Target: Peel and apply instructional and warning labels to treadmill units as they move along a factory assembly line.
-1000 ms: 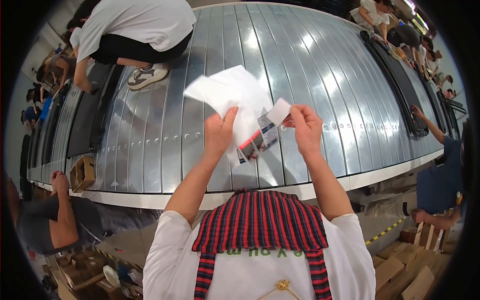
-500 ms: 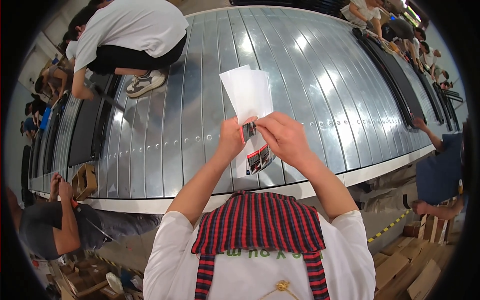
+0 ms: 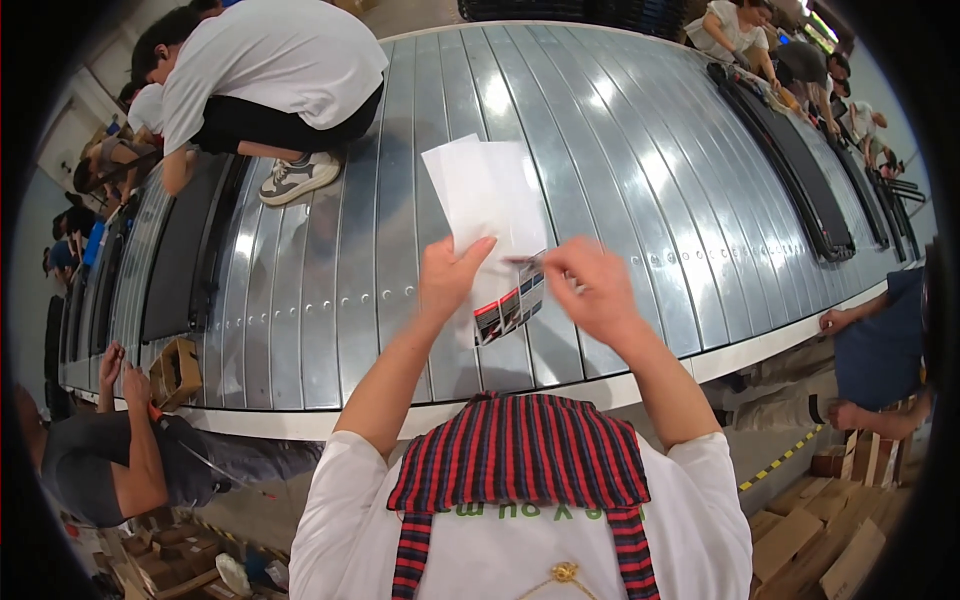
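Papers (image 3: 490,190) above metal slats (image 3: 640,200), people (image 3: 285,65) around

Right fingers (image 3: 574,264) blurred, small print on papers (image 3: 490,200) illegible

Factory floor, assembly-line type workshop: wide grey slatted metal conveyor-like platform (image 3: 620,205) with white edging (image 3: 750,350), long flat black panels (image 3: 785,165) lying on it, several workers (image 3: 735,32) around, a person in white T-shirt and black bottoms (image 3: 285,75) crouched right on top; yellow-and-black striped floor tape (image 3: 782,462), brown cardboard boxes (image 3: 800,545) piled beside the line
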Demonstrator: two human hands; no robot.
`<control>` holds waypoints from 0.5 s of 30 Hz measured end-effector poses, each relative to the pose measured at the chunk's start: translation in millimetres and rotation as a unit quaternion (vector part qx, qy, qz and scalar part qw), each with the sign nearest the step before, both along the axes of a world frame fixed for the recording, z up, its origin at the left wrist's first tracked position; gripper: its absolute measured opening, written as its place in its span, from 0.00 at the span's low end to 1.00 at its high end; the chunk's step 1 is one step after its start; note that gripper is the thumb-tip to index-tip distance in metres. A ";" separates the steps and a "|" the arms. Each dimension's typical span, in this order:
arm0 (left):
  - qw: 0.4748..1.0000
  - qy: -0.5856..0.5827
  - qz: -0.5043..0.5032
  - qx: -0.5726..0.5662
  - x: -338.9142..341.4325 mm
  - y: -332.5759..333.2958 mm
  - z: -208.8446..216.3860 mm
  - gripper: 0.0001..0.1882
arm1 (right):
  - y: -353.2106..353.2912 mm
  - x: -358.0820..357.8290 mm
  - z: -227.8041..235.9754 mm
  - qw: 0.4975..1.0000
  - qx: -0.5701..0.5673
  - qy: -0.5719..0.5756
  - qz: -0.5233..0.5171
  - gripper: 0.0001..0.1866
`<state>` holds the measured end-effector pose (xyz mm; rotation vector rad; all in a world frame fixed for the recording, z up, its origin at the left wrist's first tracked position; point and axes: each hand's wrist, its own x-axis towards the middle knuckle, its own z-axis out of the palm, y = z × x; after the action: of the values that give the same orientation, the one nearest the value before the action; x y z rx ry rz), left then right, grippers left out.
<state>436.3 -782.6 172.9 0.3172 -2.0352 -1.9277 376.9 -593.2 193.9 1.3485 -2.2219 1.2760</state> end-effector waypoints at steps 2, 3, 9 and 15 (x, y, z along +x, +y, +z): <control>0.999 -0.018 -0.031 0.034 8.2 -4.3 10.8 0.16 | 14.6 -16.5 -6.1 0.993 -0.056 -0.091 -0.055 0.17; 0.997 -0.030 -0.048 0.055 10.6 -6.0 16.0 0.16 | 20.2 -25.7 -9.8 0.972 -0.113 -0.175 -0.109 0.25; 0.988 -0.051 -0.103 0.101 21.1 -3.8 30.7 0.16 | 22.6 -46.7 -28.4 0.872 -0.208 -0.443 -0.023 0.41; 0.984 -0.111 -0.129 0.053 22.7 -8.2 27.8 0.17 | 10.8 -31.7 -11.2 0.818 -0.276 -0.497 0.088 0.29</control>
<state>459.0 -790.8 200.7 0.3181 -2.2119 -2.2503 345.2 -582.4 182.6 0.6950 -1.8748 2.8992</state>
